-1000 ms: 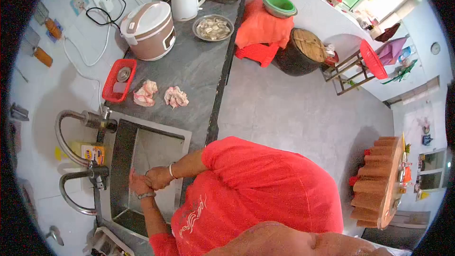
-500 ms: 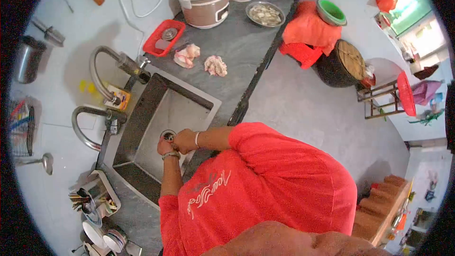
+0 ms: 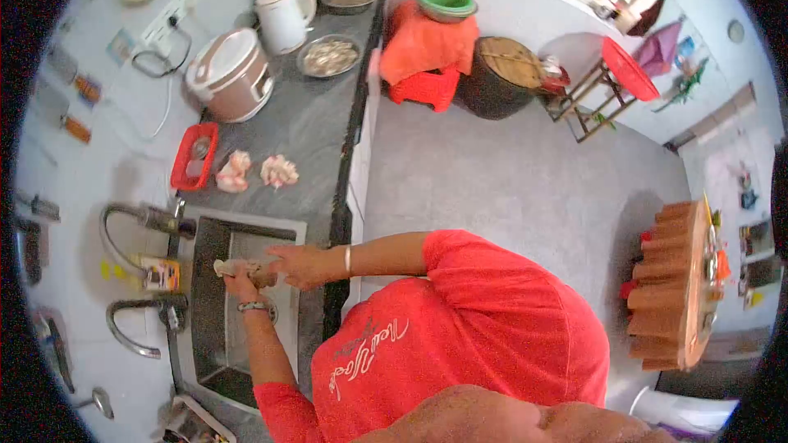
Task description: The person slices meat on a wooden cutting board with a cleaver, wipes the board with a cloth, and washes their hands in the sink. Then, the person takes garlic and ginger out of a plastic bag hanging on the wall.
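My left hand is over the sink, closed round a pale, lumpy thing whose kind I cannot make out. One whitish end sticks out beyond the fingers, and a brownish part shows on the right. My right hand is close beside that part, with its fingers stretched towards it; whether they touch is blurred. Below the hands, the round drain is partly hidden by my left wrist. On the counter behind the sink lie two crumpled, pinkish-white lumps, one on the left and one on the right.
Two curved taps, one further back and one nearer, stand along the sink's left side. Further back are a red basket, a rice cooker, a white kettle and a metal bowl. The counter edge runs along the right.
Both hands have come up from the drain and moved apart. A pale thing now shows in my left hand. My right hand has loosened from the left. The view has turned.
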The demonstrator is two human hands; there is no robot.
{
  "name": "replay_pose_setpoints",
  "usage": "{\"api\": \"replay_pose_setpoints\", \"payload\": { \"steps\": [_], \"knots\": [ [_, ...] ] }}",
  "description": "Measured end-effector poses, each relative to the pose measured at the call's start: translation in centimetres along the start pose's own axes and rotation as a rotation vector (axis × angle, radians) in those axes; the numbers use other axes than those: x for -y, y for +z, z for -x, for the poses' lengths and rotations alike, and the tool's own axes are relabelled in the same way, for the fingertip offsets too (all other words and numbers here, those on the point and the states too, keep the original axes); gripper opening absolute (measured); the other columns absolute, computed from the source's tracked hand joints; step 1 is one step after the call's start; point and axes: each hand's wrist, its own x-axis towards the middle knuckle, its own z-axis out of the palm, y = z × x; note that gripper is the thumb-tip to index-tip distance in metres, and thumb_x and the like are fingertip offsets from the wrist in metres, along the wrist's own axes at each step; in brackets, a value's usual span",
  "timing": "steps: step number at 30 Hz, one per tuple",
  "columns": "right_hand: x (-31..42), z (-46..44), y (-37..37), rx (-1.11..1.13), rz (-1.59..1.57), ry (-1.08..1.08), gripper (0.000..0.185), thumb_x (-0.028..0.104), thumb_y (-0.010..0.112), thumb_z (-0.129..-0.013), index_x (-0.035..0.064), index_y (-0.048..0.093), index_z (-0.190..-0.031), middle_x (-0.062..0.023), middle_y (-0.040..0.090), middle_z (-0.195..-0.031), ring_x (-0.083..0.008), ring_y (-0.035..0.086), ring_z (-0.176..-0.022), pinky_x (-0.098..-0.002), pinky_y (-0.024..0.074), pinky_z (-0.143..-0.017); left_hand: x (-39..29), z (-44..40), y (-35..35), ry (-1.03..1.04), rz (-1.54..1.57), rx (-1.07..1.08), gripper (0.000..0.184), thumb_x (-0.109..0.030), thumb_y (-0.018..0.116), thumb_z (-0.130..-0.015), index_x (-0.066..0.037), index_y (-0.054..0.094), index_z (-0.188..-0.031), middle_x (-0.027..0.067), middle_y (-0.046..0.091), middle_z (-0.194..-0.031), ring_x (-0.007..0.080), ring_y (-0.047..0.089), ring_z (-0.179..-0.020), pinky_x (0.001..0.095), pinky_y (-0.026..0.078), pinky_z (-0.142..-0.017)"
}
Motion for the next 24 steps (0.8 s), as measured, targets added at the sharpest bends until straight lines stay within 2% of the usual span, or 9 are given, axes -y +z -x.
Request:
{"api": "replay_pose_setpoints", "payload": {
  "steps": [9, 13, 15, 17, 19, 20, 21, 23, 24],
  "knots": [
    [-13.2, 27.2, -11.4, 0.012, 0.216, 0.351, 0.040, 0.014, 0.057, -0.074, 0.0010, 0.052, -0.112, -0.0240, 0.047, -0.122, -0.0378, 0.042, -0.118, -0.0413, 0.0416, -0.094, 3.2, -4.9, 14.6, 0.307, -0.563, 0.033, 0.056, -0.019, 0.062, -0.078, 0.003, 0.043, -0.125, 0.0195, 0.051, -0.121, 0.0361, 0.053, -0.104, 0.0405, 0.040, -0.093],
    [-15.7, 45.0, -12.4, 0.055, 0.020, 1.069, 0.041, 0.016, 0.057, -0.074, 0.0040, 0.054, -0.113, -0.0210, 0.051, -0.120, -0.0342, 0.048, -0.113, -0.0407, 0.0449, -0.090, 4.0, -6.4, 17.6, 0.755, -1.219, 0.124, 0.047, -0.014, 0.056, -0.079, -0.001, 0.048, -0.124, 0.0203, 0.056, -0.112, 0.0343, 0.052, -0.104, 0.0435, 0.040, -0.092],
    [-13.7, 52.3, -14.5, 0.112, 0.072, 1.248, 0.031, 0.018, 0.056, -0.074, 0.0038, 0.059, -0.101, -0.0195, 0.058, -0.105, -0.0346, 0.055, -0.100, -0.0437, 0.0470, -0.082, 6.7, -12.4, 15.5, -0.373, -0.363, 0.367, 0.045, -0.017, 0.057, -0.079, -0.005, 0.051, -0.122, 0.0209, 0.057, -0.110, 0.0332, 0.052, -0.105, 0.0474, 0.041, -0.089],
    [-11.2, 58.3, -14.6, -0.017, 0.047, 1.431, 0.024, 0.021, 0.057, -0.072, 0.0014, 0.058, -0.085, -0.0197, 0.060, -0.082, -0.0360, 0.057, -0.083, -0.0440, 0.0476, -0.074, 5.9, -10.2, 16.7, -0.188, -0.747, 0.224, 0.046, -0.020, 0.059, -0.078, -0.008, 0.051, -0.122, 0.0203, 0.054, -0.116, 0.0316, 0.050, -0.107, 0.0501, 0.041, -0.087],
    [-9.5, 63.8, -12.7, -0.040, -0.003, 1.570, 0.023, 0.021, 0.056, -0.073, 0.0010, 0.059, -0.082, -0.0204, 0.061, -0.080, -0.0377, 0.058, -0.082, -0.0454, 0.0472, -0.075, -10.0, 7.6, 27.4, 0.402, -2.226, 0.437, 0.047, -0.020, 0.061, -0.078, -0.006, 0.050, -0.122, 0.0198, 0.049, -0.124, 0.0303, 0.048, -0.111, 0.0505, 0.039, -0.090],
    [-8.6, 65.4, -12.1, -0.041, -0.022, 1.583, 0.023, 0.021, 0.056, -0.073, 0.0010, 0.059, -0.082, -0.0204, 0.061, -0.080, -0.0377, 0.058, -0.082, -0.0454, 0.0472, -0.075, -2.2, -2.7, 24.1, 0.027, -1.663, -0.131, 0.052, -0.014, 0.062, -0.074, -0.003, 0.048, -0.124, 0.0196, 0.044, -0.129, 0.0332, 0.044, -0.115, 0.0499, 0.033, -0.097],
    [-7.8, 66.7, -11.4, -0.051, -0.024, 1.604, 0.022, 0.020, 0.055, -0.073, 0.0008, 0.060, -0.082, -0.0213, 0.061, -0.081, -0.0379, 0.059, -0.082, -0.0456, 0.0472, -0.075, -2.2, -2.5, 25.0, 0.035, -1.679, -0.124, 0.052, -0.014, 0.062, -0.074, -0.003, 0.048, -0.124, 0.0196, 0.044, -0.129, 0.0332, 0.044, -0.115, 0.0499, 0.033, -0.097],
    [-7.2, 67.5, -10.9, -0.058, -0.037, 1.635, 0.022, 0.020, 0.055, -0.072, 0.0007, 0.060, -0.082, -0.0223, 0.061, -0.083, -0.0381, 0.059, -0.082, -0.0457, 0.0473, -0.076, -2.8, -0.1, 27.4, 1.190, -1.615, -0.224, 0.051, -0.028, 0.061, -0.074, 0.000, 0.053, -0.117, 0.0188, 0.055, -0.116, 0.0331, 0.050, -0.110, 0.0449, 0.039, -0.092],
    [-7.3, 67.3, -11.2, -0.064, -0.102, 1.658, 0.024, 0.020, 0.055, -0.072, 0.0005, 0.061, -0.085, -0.0230, 0.062, -0.084, -0.0379, 0.059, -0.084, -0.0453, 0.0473, -0.077, -2.4, 0.3, 29.5, 1.195, -1.619, -0.212, 0.051, -0.028, 0.061, -0.074, 0.000, 0.053, -0.117, 0.0188, 0.055, -0.116, 0.0331, 0.050, -0.110, 0.0449, 0.039, -0.092]
  ]
}}
